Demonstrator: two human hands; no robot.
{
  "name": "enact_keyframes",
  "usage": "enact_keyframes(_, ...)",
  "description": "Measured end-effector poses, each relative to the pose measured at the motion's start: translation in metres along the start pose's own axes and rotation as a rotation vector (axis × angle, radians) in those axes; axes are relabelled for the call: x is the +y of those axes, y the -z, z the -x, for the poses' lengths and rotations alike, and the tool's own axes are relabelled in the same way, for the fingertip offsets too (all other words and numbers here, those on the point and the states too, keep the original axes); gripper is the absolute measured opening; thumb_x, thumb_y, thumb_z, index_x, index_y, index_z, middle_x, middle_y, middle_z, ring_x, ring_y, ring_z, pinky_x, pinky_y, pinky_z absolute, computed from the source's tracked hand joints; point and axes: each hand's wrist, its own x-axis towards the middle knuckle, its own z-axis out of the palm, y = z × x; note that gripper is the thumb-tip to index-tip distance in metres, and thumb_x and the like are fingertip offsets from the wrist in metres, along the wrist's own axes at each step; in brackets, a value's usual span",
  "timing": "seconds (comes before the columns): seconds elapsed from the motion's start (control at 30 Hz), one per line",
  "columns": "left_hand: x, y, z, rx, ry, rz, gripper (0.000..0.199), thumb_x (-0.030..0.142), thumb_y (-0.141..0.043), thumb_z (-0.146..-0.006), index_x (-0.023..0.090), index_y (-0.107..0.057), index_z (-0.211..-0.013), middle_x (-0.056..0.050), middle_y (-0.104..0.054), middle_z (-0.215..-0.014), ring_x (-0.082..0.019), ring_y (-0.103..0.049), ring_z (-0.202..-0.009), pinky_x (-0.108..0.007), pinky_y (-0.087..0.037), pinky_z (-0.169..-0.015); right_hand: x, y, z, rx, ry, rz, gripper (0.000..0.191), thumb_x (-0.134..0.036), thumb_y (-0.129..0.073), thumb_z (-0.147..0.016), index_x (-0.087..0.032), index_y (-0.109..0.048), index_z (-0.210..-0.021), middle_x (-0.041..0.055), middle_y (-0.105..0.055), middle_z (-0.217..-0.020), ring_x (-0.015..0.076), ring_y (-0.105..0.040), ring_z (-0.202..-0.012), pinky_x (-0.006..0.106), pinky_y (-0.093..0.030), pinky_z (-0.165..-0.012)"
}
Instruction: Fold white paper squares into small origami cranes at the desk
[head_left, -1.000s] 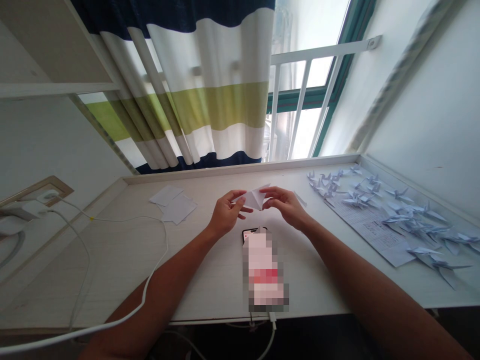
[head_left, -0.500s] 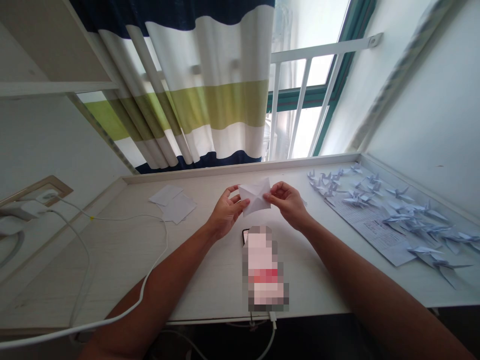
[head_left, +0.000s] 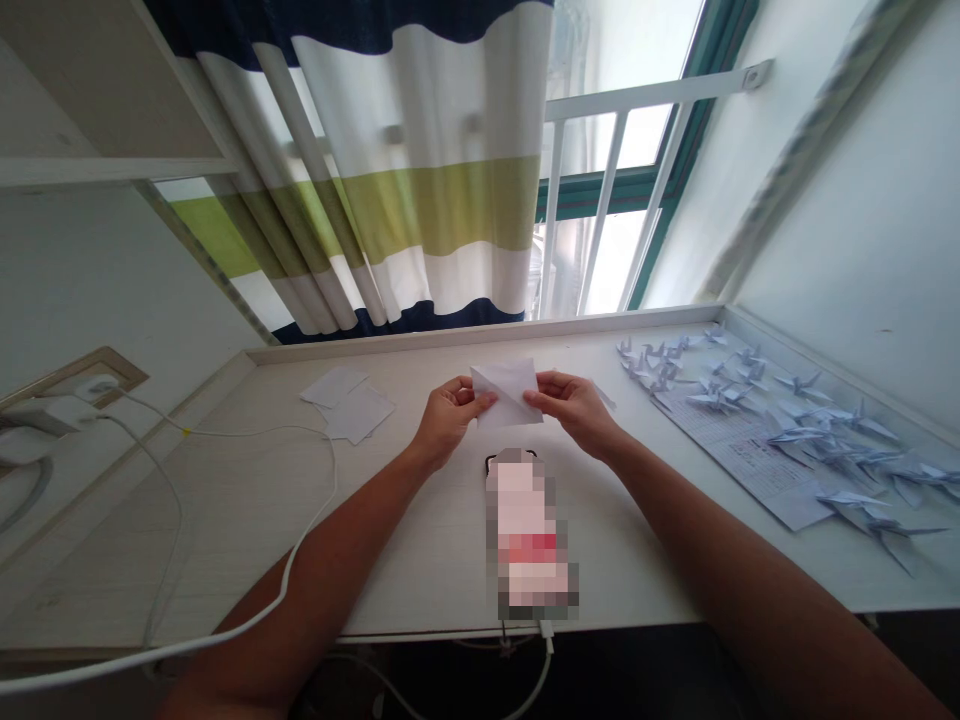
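Note:
A creased square of white paper (head_left: 508,392) is held up above the white desk (head_left: 420,540), between my two hands. My left hand (head_left: 448,415) pinches its left edge, thumb on the near face. At the right edge, my right hand (head_left: 571,402) grips it between thumb and fingers. Below the paper a phone (head_left: 525,530) with a blurred-out screen lies on the desk. Part of another piece of white paper (head_left: 604,396) shows just beyond my right hand.
White paper sheets (head_left: 351,405) lie at the left. Several folded paper cranes (head_left: 825,435) cover the right side, some on a printed sheet (head_left: 739,455). A white cable (head_left: 315,520) crosses my left forearm. A curtain (head_left: 435,200) hangs behind the desk.
The paper has turned and now shows a flatter face with a diagonal crease. My right hand's fingers have moved from the paper's upper corner to along its right edge.

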Motion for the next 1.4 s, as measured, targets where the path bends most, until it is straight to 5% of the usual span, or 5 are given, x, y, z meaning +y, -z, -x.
enact_keyframes(0.33, 0.004, 0.003, -0.001, -0.044, -0.075, -0.143, 0.035, 0.037, -0.086, -0.07, 0.016, -0.061, -0.081, -0.002, -0.072, -0.07, -0.012, -0.059, -0.057, -0.025, -0.046, -0.055, -0.001, 0.002, 0.0, -0.014, 0.049, -0.001, 0.024, -0.041, -0.084, -0.07, -0.02, -0.076, -0.079, 0.0027, -0.07, -0.077, 0.017, -0.06, -0.072, 0.033, -0.049, -0.07)
enact_keyframes(0.7, 0.007, 0.007, 0.002, -0.133, -0.141, -0.224, 0.02, 0.019, -0.059, -0.08, 0.015, -0.079, -0.08, -0.009, -0.075, -0.103, -0.019, -0.065, -0.092, -0.029, -0.051, -0.076, -0.005, 0.008, 0.001, -0.056, 0.011, 0.054, 0.015, -0.03, -0.064, -0.08, -0.019, -0.064, -0.071, 0.004, -0.066, -0.083, 0.0174, -0.058, -0.077, 0.033, -0.047, -0.071)
enact_keyframes(1.0, -0.002, 0.001, 0.003, -0.046, -0.226, -0.312, 0.025, 0.036, -0.082, -0.075, 0.016, -0.075, -0.088, -0.004, -0.072, -0.081, -0.013, -0.061, -0.068, -0.026, -0.048, -0.064, -0.005, 0.001, 0.002, -0.078, 0.066, 0.017, 0.042, -0.04, -0.088, -0.067, -0.021, -0.051, -0.076, 0.0016, -0.071, -0.081, 0.0155, -0.062, -0.07, 0.031, -0.05, -0.064)
enact_keyframes(1.17, -0.004, 0.003, 0.002, -0.051, -0.238, -0.382, 0.033, 0.039, -0.08, -0.078, 0.018, -0.075, -0.103, -0.008, -0.076, -0.097, -0.019, -0.069, -0.086, -0.027, -0.051, -0.071, 0.001, 0.0, 0.003, -0.039, 0.201, 0.164, 0.035, -0.041, -0.086, -0.072, -0.021, -0.059, -0.079, 0.0028, -0.072, -0.083, 0.0182, -0.066, -0.076, 0.036, -0.056, -0.071)
enact_keyframes(1.4, 0.006, -0.001, 0.01, -0.002, -0.344, -0.623, 0.022, 0.041, -0.077, -0.081, 0.021, -0.082, -0.09, -0.005, -0.079, -0.086, -0.018, -0.067, -0.074, -0.029, -0.05, -0.069, 0.0, -0.001, 0.005, -0.043, 0.319, 0.389, 0.026, -0.043, -0.078, -0.081, -0.021, -0.066, -0.088, 0.0051, -0.074, -0.089, 0.0221, -0.07, -0.085, 0.042, -0.058, -0.083)
